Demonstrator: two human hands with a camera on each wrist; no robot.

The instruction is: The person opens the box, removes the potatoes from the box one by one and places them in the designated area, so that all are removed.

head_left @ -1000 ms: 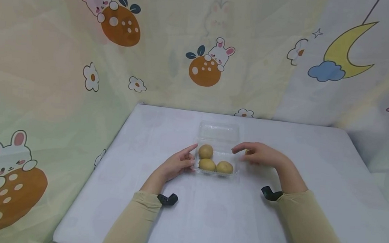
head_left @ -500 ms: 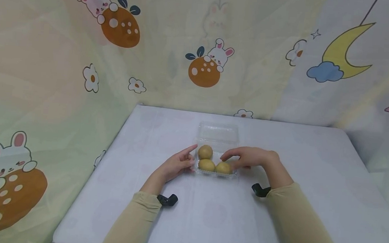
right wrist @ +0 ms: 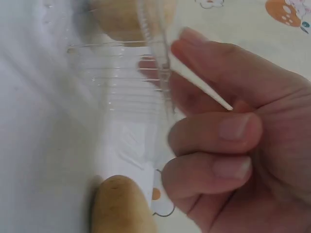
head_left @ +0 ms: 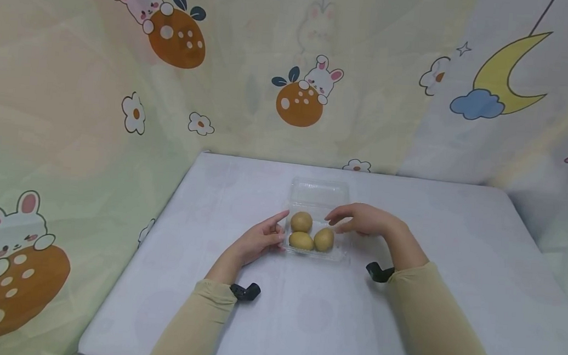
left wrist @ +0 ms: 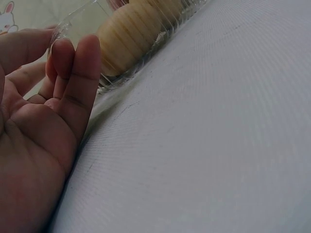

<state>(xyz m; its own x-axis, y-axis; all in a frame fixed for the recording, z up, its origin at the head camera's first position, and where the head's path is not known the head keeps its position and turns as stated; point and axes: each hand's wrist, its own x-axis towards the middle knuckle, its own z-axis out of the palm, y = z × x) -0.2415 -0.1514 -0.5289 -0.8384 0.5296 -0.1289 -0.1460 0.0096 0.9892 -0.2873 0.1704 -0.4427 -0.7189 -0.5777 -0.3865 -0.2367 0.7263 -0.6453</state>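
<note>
An open clear plastic clamshell box lies mid-table with three yellow-brown potatoes inside: one at the back left, one at the front left, and one upended at the front right. My left hand is at the box's left side, fingertips touching its wall, index finger extended. Above the box's right side, my right hand bends its fingers loosely, with nothing visible in its grasp. In the right wrist view another potato lies outside the box, beneath the right hand; the head view hides it.
The box's lid is folded back behind its base. A white cloth covers the table. Hanging fabric printed with rabbits and flowers rises along the back and sides. Each wrist wears a small black camera, such as the left one.
My right hand moved left to the front-right potato, then lifted slightly off it. That potato turned from lying sideways to upended, shifting a little left. The left hand stayed in place.
</note>
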